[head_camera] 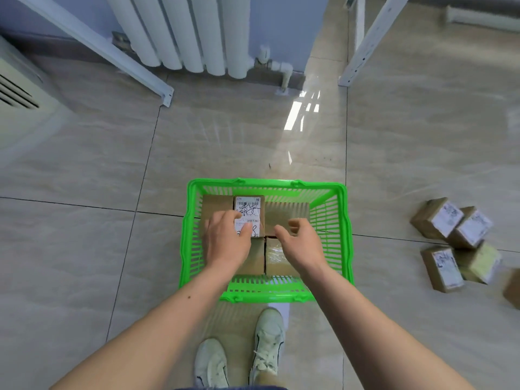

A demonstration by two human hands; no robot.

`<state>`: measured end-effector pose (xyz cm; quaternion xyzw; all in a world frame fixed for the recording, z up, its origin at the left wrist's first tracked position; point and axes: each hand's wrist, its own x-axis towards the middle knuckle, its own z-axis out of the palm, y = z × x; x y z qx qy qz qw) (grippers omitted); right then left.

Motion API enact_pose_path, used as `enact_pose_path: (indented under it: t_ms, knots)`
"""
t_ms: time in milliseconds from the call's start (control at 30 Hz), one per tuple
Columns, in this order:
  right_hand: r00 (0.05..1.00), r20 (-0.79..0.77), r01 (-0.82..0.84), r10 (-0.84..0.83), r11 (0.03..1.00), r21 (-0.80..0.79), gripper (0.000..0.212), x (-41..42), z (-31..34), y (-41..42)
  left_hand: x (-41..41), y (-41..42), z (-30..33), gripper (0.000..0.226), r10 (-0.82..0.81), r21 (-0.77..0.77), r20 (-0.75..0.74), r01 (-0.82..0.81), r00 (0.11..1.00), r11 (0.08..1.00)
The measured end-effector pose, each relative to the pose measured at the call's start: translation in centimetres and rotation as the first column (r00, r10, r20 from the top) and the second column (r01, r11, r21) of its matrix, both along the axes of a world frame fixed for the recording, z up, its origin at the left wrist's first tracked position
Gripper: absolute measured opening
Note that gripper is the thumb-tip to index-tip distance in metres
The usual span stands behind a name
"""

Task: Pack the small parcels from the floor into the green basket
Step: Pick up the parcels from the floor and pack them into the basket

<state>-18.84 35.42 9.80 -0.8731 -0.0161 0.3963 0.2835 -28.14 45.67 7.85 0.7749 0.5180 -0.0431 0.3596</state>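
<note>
left hand (228,240) resting on the labelled parcel (250,215) in the green basket (344,220), right hand (300,240) hovering loosely curled, holding nothing, spare parcels (455,243) off to the right

A green basket (342,220) stood on the tiled floor (84,235) with several brown parcels packed inside. The left hand (228,237) rested on a labelled parcel (250,213) in the basket, thumb on its label. The right hand (299,240) hovered beside it, fingers loosely curled, holding nothing. More small parcels (455,240) lay on the floor to the right, well apart from the basket.
</note>
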Motion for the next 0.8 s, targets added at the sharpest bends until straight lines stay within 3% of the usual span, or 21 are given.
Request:
enact_pose_path:
  t_ms: [233,400,600,800]
  knots:
    - [0.986,0.072,0.144,-0.15,0.986,0.078,0.046,0.5,12.4,-5.9,3.1,-4.0,12.0,0.024,-0.108,-0.072,0.098,0.116,0.989,0.991]
    - [0.948,0.12,0.28,-0.295,0.952,0.125,0.044,2.0,19.6,-12.7,6.1,-9.6,18.7,0.025,-0.291,-0.05,0.123,0.299,0.949,0.953]
    - [0.88,0.187,0.417,-0.437,0.898,0.137,0.044,5.0,25.3,-22.1,11.4,-18.0,23.9,0.025,-0.419,-0.051,0.2,0.437,0.886,0.898]
    - [0.826,0.183,0.51,-0.533,0.845,0.161,0.042,7.9,27.0,-32.9,15.5,-28.6,25.9,0.028,-0.463,-0.092,0.224,0.491,0.858,0.866]
